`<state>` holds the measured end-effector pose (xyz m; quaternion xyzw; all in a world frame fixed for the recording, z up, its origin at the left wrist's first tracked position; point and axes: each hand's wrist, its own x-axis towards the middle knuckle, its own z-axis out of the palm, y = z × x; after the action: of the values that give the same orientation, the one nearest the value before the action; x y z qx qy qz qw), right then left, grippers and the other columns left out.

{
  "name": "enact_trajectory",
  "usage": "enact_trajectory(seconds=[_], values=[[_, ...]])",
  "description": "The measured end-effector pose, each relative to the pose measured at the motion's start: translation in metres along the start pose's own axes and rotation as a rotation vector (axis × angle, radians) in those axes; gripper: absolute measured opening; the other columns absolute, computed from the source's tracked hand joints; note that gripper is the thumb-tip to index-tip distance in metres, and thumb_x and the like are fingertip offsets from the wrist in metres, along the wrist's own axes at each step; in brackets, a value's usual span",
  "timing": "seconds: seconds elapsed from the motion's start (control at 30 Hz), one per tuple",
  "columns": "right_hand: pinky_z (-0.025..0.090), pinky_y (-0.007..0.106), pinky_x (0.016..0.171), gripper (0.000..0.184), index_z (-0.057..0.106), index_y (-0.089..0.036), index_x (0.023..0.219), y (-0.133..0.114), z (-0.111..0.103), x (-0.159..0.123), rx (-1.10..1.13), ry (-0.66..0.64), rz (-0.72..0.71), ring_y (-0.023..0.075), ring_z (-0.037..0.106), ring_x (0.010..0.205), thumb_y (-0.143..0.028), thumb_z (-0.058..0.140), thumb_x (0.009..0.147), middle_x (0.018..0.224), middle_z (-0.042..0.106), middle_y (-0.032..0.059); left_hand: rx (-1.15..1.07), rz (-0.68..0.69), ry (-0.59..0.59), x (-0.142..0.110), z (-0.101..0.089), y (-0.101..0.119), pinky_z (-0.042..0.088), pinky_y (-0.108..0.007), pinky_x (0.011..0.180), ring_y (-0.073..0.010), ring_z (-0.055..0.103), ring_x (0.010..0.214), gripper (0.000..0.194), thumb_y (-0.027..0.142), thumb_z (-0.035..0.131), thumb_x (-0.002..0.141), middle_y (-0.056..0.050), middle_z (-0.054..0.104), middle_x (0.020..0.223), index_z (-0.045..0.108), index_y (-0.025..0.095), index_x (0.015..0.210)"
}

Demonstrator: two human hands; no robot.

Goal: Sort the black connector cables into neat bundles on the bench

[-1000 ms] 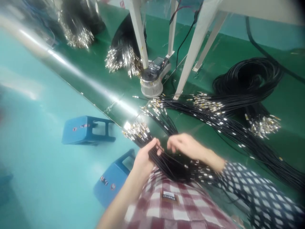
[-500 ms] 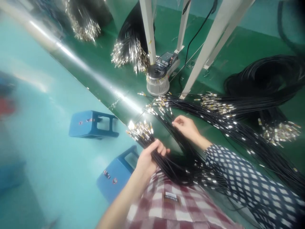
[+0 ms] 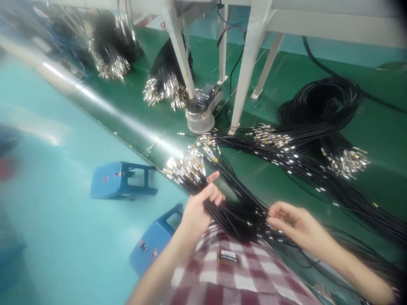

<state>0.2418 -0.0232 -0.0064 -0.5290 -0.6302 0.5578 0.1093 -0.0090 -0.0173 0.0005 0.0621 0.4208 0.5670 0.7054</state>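
My left hand (image 3: pixel 202 205) is wrapped round a thick bundle of black cables (image 3: pixel 227 222), just behind its shiny metal-tipped ends (image 3: pixel 186 169). One finger sticks out past the bundle. To the right, my right hand (image 3: pixel 291 222) has its thumb and forefinger drawn together at the edge of the cables, by some bright tips. What lies between these fingertips is too small to make out. A second strand of cables (image 3: pixel 233 178) runs beside the held bundle, its ends lying on the green surface.
A long row of black cables (image 3: pixel 337 186) stretches to the right. Behind it are a coil (image 3: pixel 321 97) and another bundle of tips (image 3: pixel 346 161). A grey round-based device (image 3: pixel 202 118) stands by white table legs (image 3: pixel 246 72). Blue stools (image 3: pixel 119 180) stand at left.
The view has tilted up. An arm in a dark patterned sleeve is gone from the cables; a bare right forearm now shows lower and farther right. My left hand keeps its hold, one finger now extended.
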Motion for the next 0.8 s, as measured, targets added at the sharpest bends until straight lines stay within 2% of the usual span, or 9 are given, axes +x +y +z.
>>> enact_trajectory(seconds=[0.07,0.17,0.23,0.33,0.5,0.63,0.8], values=[[0.041,0.025,0.053,0.030,0.059,-0.020,0.081,-0.001,0.003,-0.006,-0.055,0.004,-0.008,0.0129,0.051,0.059,-0.048,0.053,0.090,0.066,0.060,0.0006,0.017,0.006,-0.005,-0.002,0.006,0.000,0.045,-0.029,0.067,-0.0086,0.041,0.051,0.029,0.025,0.072,0.077,0.007,0.040,0.053,0.067,0.013,0.103],[0.039,0.024,0.052,0.028,0.060,-0.021,0.080,-0.006,0.004,-0.010,-0.113,-0.027,-0.018,0.0122,0.048,0.057,-0.046,0.054,0.090,0.064,0.058,-0.0010,0.025,0.002,0.004,-0.005,0.012,0.000,0.045,-0.028,0.065,-0.0082,0.041,0.050,0.018,0.026,0.074,0.075,0.006,0.039,0.052,0.066,0.012,0.083],[0.039,0.024,0.052,0.028,0.060,-0.021,0.080,-0.008,0.004,-0.011,-0.123,-0.043,-0.015,0.0124,0.049,0.057,-0.046,0.054,0.090,0.064,0.059,-0.0009,0.030,-0.007,0.009,-0.007,0.014,-0.001,0.045,-0.028,0.064,-0.0083,0.041,0.050,0.018,0.027,0.075,0.073,0.006,0.039,0.051,0.065,0.012,0.076],[0.039,0.024,0.053,0.029,0.061,-0.020,0.079,-0.007,0.006,-0.013,-0.122,-0.049,0.009,0.0133,0.052,0.059,-0.046,0.053,0.090,0.066,0.061,0.0000,0.037,-0.011,0.022,-0.010,0.015,-0.002,0.045,-0.028,0.063,-0.0082,0.041,0.050,0.020,0.027,0.077,0.071,0.005,0.040,0.052,0.066,0.012,0.079],[0.043,0.024,0.056,0.030,0.063,-0.019,0.083,0.000,0.010,-0.019,-0.123,-0.106,0.030,0.0139,0.053,0.062,-0.048,0.054,0.089,0.070,0.062,0.0015,0.029,-0.018,0.039,-0.011,0.014,-0.004,0.044,-0.027,0.062,-0.0075,0.041,0.050,0.020,0.024,0.078,0.070,0.006,0.040,0.053,0.061,0.013,0.070],[0.049,0.027,0.062,0.028,0.068,-0.021,0.089,0.008,0.004,-0.028,-0.154,-0.132,-0.055,0.0160,0.059,0.069,-0.046,0.056,0.089,0.091,0.067,0.0059,0.064,-0.002,0.040,-0.012,0.013,-0.005,0.044,-0.028,0.064,-0.0078,0.042,0.050,0.019,0.023,0.075,0.073,0.006,0.041,0.053,0.059,0.014,0.069],[0.053,0.031,0.070,0.030,0.070,-0.021,0.081,0.009,0.002,-0.031,-0.099,-0.091,-0.135,0.0215,0.065,0.080,-0.045,0.055,0.090,0.089,0.069,0.0080,0.072,0.012,0.051,-0.013,0.013,-0.006,0.044,-0.028,0.064,-0.0085,0.042,0.050,0.017,0.023,0.077,0.071,0.006,0.042,0.053,0.061,0.014,0.073]])
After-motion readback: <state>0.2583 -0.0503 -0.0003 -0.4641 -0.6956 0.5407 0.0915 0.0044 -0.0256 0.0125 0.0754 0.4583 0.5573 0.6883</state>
